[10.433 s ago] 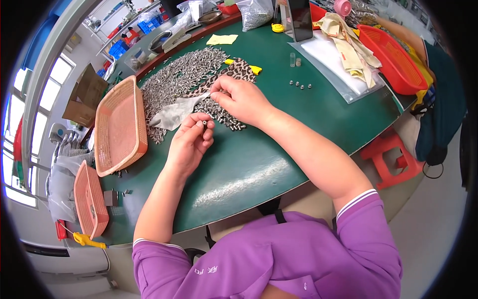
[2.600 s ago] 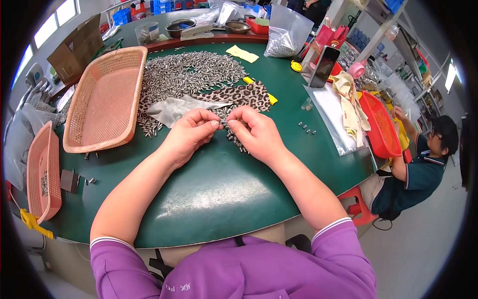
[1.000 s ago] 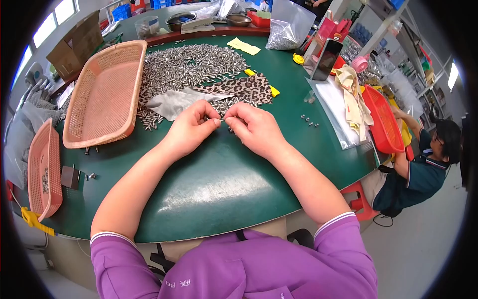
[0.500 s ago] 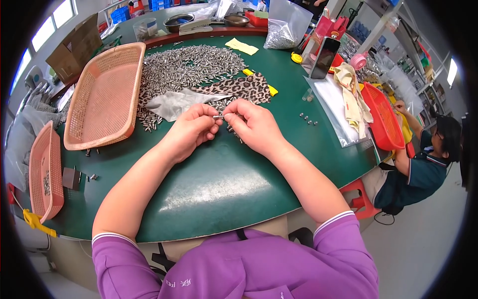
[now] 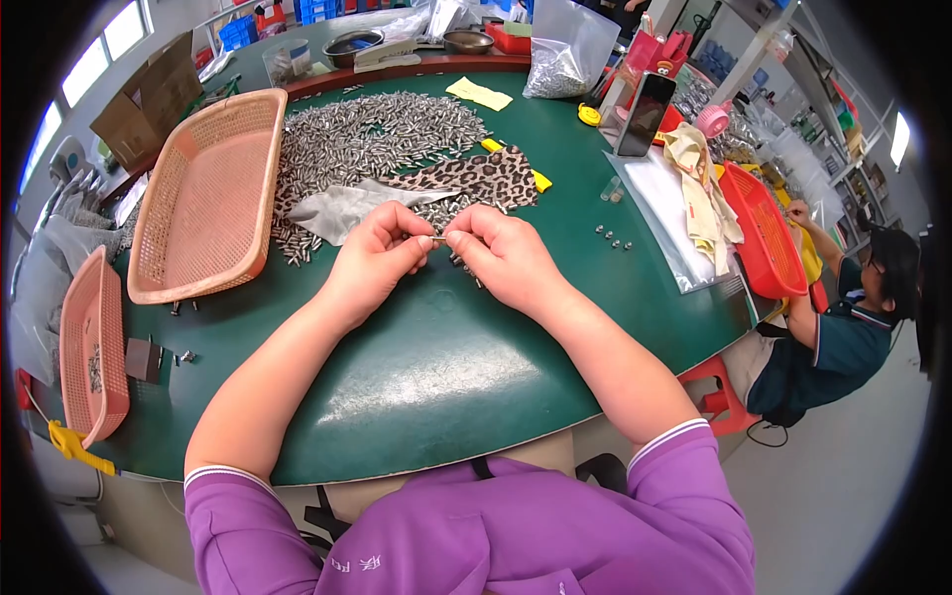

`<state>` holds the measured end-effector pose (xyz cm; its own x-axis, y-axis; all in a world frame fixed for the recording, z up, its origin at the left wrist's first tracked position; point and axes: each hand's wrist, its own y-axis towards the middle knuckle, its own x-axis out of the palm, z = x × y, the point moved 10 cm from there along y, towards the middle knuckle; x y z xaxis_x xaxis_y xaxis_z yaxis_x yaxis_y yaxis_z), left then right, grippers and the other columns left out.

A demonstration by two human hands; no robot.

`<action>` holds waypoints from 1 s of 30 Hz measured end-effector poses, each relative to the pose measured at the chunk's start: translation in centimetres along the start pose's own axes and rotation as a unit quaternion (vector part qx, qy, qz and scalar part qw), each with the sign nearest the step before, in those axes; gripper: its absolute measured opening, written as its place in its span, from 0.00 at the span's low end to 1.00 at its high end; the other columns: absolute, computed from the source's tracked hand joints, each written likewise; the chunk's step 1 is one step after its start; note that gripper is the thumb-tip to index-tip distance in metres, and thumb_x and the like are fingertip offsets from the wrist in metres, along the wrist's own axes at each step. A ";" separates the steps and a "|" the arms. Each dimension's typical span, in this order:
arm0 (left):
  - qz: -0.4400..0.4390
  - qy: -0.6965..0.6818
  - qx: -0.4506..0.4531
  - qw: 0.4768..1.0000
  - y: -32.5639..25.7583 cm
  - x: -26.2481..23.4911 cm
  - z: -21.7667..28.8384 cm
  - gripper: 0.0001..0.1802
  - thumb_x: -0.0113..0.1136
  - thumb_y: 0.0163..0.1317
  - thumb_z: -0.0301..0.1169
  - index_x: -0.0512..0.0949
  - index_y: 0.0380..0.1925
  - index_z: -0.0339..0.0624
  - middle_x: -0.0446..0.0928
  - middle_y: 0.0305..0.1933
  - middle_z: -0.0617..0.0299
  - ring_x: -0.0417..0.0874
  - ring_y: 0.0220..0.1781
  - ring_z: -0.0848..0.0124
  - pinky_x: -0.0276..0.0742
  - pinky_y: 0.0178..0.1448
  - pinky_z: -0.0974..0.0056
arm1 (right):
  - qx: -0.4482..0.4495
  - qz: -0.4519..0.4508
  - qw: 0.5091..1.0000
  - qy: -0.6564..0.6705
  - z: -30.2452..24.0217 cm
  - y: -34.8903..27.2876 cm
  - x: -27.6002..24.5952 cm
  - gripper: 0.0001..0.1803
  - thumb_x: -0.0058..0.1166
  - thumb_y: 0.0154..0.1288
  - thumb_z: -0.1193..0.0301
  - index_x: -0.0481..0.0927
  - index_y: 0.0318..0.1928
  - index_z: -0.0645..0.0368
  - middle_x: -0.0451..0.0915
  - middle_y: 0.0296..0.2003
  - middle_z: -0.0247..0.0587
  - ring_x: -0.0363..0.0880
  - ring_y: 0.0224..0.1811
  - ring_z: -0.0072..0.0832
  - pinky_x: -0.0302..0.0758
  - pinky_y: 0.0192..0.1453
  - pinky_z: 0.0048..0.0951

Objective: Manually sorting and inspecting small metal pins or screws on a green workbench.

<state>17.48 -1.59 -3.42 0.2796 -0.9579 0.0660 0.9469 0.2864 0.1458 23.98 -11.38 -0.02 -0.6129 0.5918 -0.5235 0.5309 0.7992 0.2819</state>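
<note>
Over the green table my left hand and my right hand meet fingertip to fingertip. Pinched between both thumbs and forefingers is a small metal pin, lying crosswise; its ends are hidden by the fingers. Just beyond my hands lies a leopard-print cloth, with a grey cloth to its left. Behind them spreads a large pile of small silvery metal pins. A few more of these pieces show under and beside my right fingers.
A large pink basket and a smaller one stand left, near a brown block. To the right are a phone, small metal parts, beige gloves and a red basket. A co-worker sits at far right.
My left fingers have shifted slightly and closed nearer to the right fingertips, so less of the metal pin shows. My right hand has barely moved.
</note>
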 end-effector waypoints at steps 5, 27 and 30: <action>0.004 -0.007 -0.016 1.000 0.0 -0.2 0.0 0.05 0.52 0.61 0.25 0.69 0.36 0.39 0.74 0.31 0.65 0.70 0.30 0.81 0.68 0.35 0.75 | 0.000 -0.006 1.000 0.023 0.3 0.2 0.3 0.09 0.50 0.60 0.66 0.76 0.35 0.58 0.78 0.28 0.41 0.78 0.30 0.33 0.72 0.35 0.30; -0.037 -0.261 -0.136 0.955 -0.1 0.5 -1.6 0.08 0.46 0.67 0.35 0.67 0.36 0.42 0.66 0.29 0.67 0.63 0.25 0.81 0.62 0.28 0.78 | -0.134 0.101 0.984 -0.066 -2.9 -0.5 -2.2 0.05 0.52 0.60 0.68 0.75 0.34 0.55 0.77 0.28 0.39 0.77 0.31 0.36 0.72 0.34 0.33; -0.053 -0.245 -0.135 0.959 -0.2 0.9 -1.6 0.08 0.47 0.66 0.36 0.67 0.37 0.43 0.66 0.29 0.68 0.63 0.25 0.82 0.61 0.28 0.78 | -0.158 0.087 0.981 -0.067 -3.9 -0.7 -1.7 0.04 0.55 0.56 0.70 0.75 0.32 0.55 0.77 0.28 0.36 0.76 0.31 0.34 0.72 0.34 0.32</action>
<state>17.78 -2.56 -4.96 0.1349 -0.8373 0.5299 0.9908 0.1098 -0.0787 22.37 -12.51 3.85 -0.4352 0.7197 -0.5409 0.3997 0.6928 0.6002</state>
